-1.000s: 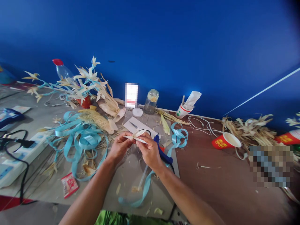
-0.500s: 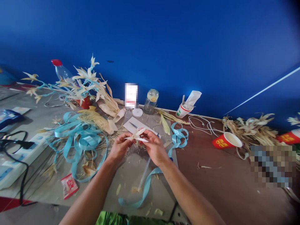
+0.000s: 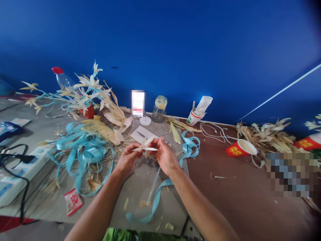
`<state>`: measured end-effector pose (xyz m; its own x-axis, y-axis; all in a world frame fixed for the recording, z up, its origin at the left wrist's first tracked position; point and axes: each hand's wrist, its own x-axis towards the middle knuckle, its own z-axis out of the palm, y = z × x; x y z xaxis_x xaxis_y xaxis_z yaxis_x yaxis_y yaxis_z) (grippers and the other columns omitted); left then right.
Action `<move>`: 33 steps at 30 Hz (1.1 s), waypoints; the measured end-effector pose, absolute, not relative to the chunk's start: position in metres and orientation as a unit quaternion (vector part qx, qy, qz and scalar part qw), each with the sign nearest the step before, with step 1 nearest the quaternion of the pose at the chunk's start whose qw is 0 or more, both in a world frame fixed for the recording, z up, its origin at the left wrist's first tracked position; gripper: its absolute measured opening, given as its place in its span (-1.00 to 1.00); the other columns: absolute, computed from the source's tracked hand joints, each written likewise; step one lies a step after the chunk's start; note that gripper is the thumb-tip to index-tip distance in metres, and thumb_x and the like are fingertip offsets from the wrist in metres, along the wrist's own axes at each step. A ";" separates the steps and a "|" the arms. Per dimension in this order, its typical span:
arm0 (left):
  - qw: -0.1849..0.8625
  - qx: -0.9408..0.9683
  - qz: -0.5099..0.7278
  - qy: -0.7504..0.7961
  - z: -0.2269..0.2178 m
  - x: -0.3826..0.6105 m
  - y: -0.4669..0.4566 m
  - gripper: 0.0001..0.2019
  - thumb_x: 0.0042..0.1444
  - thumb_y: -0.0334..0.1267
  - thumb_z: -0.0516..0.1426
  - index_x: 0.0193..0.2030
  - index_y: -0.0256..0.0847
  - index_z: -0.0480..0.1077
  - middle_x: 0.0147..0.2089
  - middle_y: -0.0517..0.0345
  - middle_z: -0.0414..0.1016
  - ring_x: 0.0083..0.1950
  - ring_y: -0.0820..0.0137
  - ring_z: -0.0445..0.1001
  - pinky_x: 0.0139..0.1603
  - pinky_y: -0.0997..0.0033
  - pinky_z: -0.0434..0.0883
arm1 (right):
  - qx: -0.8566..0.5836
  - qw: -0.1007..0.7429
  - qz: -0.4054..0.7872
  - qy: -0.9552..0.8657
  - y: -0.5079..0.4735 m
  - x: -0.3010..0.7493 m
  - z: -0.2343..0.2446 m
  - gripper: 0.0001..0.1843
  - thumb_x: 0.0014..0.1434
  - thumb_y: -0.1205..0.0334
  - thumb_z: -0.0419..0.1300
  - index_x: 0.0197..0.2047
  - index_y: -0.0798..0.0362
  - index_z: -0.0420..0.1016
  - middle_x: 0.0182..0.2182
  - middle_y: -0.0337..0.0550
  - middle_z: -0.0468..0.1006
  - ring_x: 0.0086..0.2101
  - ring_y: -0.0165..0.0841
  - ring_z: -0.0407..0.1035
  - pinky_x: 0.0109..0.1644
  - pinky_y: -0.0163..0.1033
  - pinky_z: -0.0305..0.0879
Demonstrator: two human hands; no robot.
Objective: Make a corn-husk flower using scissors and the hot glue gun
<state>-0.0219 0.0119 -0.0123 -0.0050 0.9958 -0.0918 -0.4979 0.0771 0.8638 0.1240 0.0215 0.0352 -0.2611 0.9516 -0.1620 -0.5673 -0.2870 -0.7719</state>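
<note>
A small flower of pale corn husk (image 3: 146, 144) is pinched between my two hands over the middle of the table. My left hand (image 3: 127, 156) grips its base side with thumb and fingers. On the other side, the fingers of my right hand (image 3: 164, 155) are bent against the petals; their tips are partly hidden. Behind the hands a knife-like blade (image 3: 140, 134) lies on a white card (image 3: 136, 135). A clear glue stick (image 3: 153, 185) lies below them, beside a loose strip of light blue ribbon (image 3: 156, 202).
Tangled blue ribbon (image 3: 94, 152) and husk flowers on blue stems (image 3: 87, 83) fill the left, near a power strip (image 3: 30, 170). A glass jar (image 3: 159, 109) and a white cup (image 3: 194, 117) stand along the blue wall. A red paper cup (image 3: 240, 148) lies tipped at right.
The husk flower has turned slightly in my fingers, and my right hand's fingers have shifted and curled closer around it. The whole view has moved a little.
</note>
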 end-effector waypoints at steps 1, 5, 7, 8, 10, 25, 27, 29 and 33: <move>0.627 0.325 0.597 0.382 -0.013 -0.022 0.012 -0.79 -0.27 -0.29 0.32 -0.43 -0.23 0.45 -0.55 0.25 0.41 -0.51 0.53 0.29 -0.48 0.52 0.18 | -0.319 0.521 0.733 -0.299 0.022 0.124 0.035 -0.57 -0.03 -0.16 0.18 -0.40 0.09 0.47 -0.47 -0.20 0.42 -0.44 -0.41 0.28 -0.38 -0.33 0.22; 0.627 0.322 0.602 0.376 -0.015 -0.021 0.013 -0.81 -0.25 -0.28 0.31 -0.43 -0.22 0.45 -0.54 0.24 0.42 -0.51 0.54 0.29 -0.48 0.53 0.17 | -0.325 0.523 0.732 -0.291 0.023 0.123 0.035 -0.56 -0.02 -0.16 0.16 -0.40 0.10 0.46 -0.49 -0.19 0.42 -0.49 -0.42 0.25 -0.41 -0.32 0.21; 0.624 0.324 0.602 0.378 -0.015 -0.021 0.013 -0.80 -0.26 -0.27 0.32 -0.43 -0.22 0.45 -0.53 0.23 0.42 -0.50 0.53 0.29 -0.48 0.53 0.17 | -0.331 0.522 0.733 -0.287 0.023 0.123 0.035 -0.56 -0.01 -0.16 0.15 -0.39 0.09 0.46 -0.49 -0.18 0.42 -0.49 -0.41 0.25 -0.41 -0.31 0.21; 0.621 0.326 0.602 0.382 -0.015 -0.021 0.013 -0.80 -0.26 -0.26 0.32 -0.43 -0.22 0.45 -0.53 0.23 0.42 -0.50 0.53 0.29 -0.48 0.53 0.17 | -0.330 0.522 0.731 -0.290 0.023 0.123 0.036 -0.57 -0.02 -0.16 0.15 -0.39 0.09 0.45 -0.48 -0.19 0.41 -0.48 -0.41 0.25 -0.41 -0.31 0.21; 0.616 0.333 0.597 0.392 -0.014 -0.021 0.013 -0.80 -0.25 -0.25 0.31 -0.43 -0.22 0.45 -0.53 0.23 0.42 -0.51 0.53 0.28 -0.48 0.53 0.18 | -0.326 0.525 0.723 -0.309 0.022 0.124 0.039 -0.59 -0.01 -0.14 0.16 -0.43 0.08 0.44 -0.47 -0.20 0.41 -0.46 -0.41 0.25 -0.39 -0.31 0.20; 0.617 0.373 0.564 0.403 -0.015 -0.023 0.012 -0.84 -0.23 -0.30 0.31 -0.44 -0.22 0.48 -0.51 0.23 0.41 -0.51 0.55 0.27 -0.48 0.53 0.17 | -0.359 0.463 0.767 -0.262 0.024 0.131 0.045 -0.79 -0.14 0.20 0.31 -0.58 0.11 0.37 -0.65 -0.35 0.33 -0.57 -0.50 0.18 -0.46 -0.34 0.08; 0.625 0.368 0.565 0.393 -0.015 -0.023 0.012 -0.85 -0.23 -0.30 0.31 -0.45 -0.21 0.48 -0.51 0.23 0.42 -0.49 0.53 0.30 -0.46 0.53 0.19 | -0.336 0.462 0.783 -0.248 0.024 0.132 0.046 -0.82 -0.12 0.23 0.29 -0.58 0.11 0.39 -0.64 -0.33 0.35 -0.58 -0.50 0.18 -0.49 -0.34 0.06; 0.630 0.365 0.567 0.385 -0.016 -0.023 0.011 -0.85 -0.23 -0.31 0.31 -0.45 -0.21 0.48 -0.50 0.22 0.43 -0.48 0.53 0.31 -0.45 0.52 0.19 | -0.321 0.469 0.790 -0.228 0.025 0.133 0.046 -0.85 -0.12 0.27 0.28 -0.58 0.11 0.39 -0.63 -0.32 0.35 -0.59 -0.50 0.17 -0.50 -0.34 0.07; 0.634 0.353 0.577 0.375 -0.015 -0.023 0.011 -0.84 -0.27 -0.32 0.32 -0.46 -0.22 0.48 -0.52 0.22 0.43 -0.50 0.54 0.30 -0.47 0.53 0.19 | -0.327 0.487 0.796 -0.150 0.027 0.136 0.046 -0.89 -0.13 0.33 0.25 -0.58 0.11 0.37 -0.62 -0.31 0.36 -0.59 -0.51 0.18 -0.48 -0.34 0.13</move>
<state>-0.0227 0.0107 -0.0149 0.0527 0.9964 -0.0665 -0.4669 0.0835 0.8804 0.1361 0.0272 0.0462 -0.3108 0.8734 -0.3748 -0.6771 -0.4802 -0.5576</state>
